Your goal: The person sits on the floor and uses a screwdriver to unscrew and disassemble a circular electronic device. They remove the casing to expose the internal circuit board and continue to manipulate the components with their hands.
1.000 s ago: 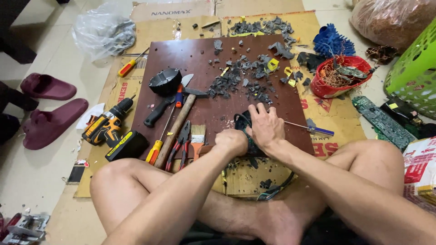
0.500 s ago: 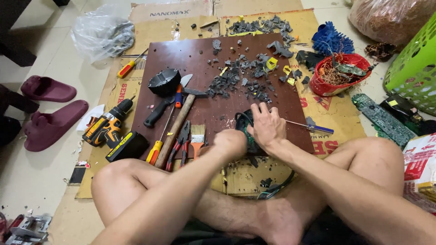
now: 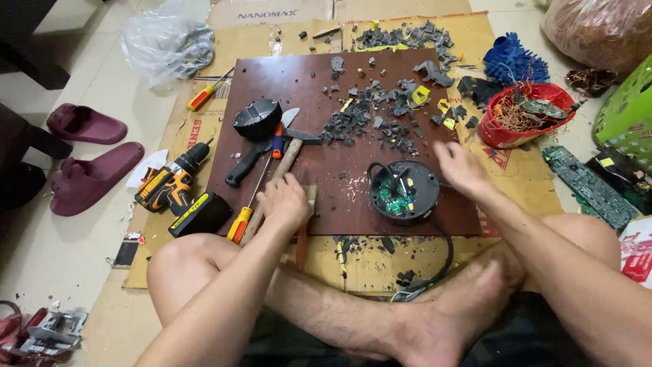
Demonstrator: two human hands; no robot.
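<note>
head view: round black casing (image 3: 405,191) lies between left hand (image 3: 285,202) and right hand (image 3: 462,168).

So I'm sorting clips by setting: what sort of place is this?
Likely a home floor used as a makeshift dismantling spot: tiled floor with slippers, flattened cardboard, and a cordless drill.

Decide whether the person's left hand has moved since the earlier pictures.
Yes. The left hand has moved left, away from the round black housing, onto tools at the brown wooden board's near edge.
</note>
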